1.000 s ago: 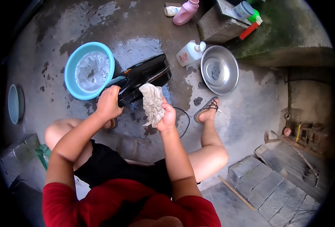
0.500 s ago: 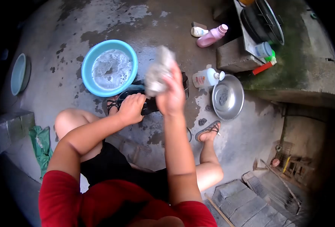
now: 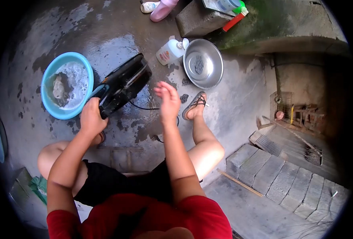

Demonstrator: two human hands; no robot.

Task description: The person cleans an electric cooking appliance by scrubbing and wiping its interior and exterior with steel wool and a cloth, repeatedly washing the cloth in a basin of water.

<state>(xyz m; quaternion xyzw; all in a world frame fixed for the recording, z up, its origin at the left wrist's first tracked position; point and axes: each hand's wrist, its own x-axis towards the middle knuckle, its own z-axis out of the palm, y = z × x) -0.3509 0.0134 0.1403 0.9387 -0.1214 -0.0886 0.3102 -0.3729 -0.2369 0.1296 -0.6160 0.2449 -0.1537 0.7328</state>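
Observation:
My left hand [image 3: 92, 120] grips the near left edge of a black electric appliance [image 3: 124, 85], flat on top with a rounded underside, which is tilted up off the wet floor. A power cord [image 3: 144, 107] trails from its underside. My right hand [image 3: 169, 102] is in the air to the right of the appliance, fingers loosely bent and slightly blurred, holding nothing. A greyish cloth [image 3: 59, 88] lies in the soapy water of the blue basin [image 3: 89, 73], just left of the appliance.
A white pump bottle [image 3: 168, 52] stands beside a metal bowl [image 3: 218, 65] with a dark scouring pad [image 3: 199, 64] in it. A pink bottle [image 3: 162, 11] is at the far side. Concrete blocks [image 3: 282, 181] line the lower right.
The cloth has gone from my right hand into the blue basin. The black appliance is now tipped up in my left hand, and the view has shifted to the right.

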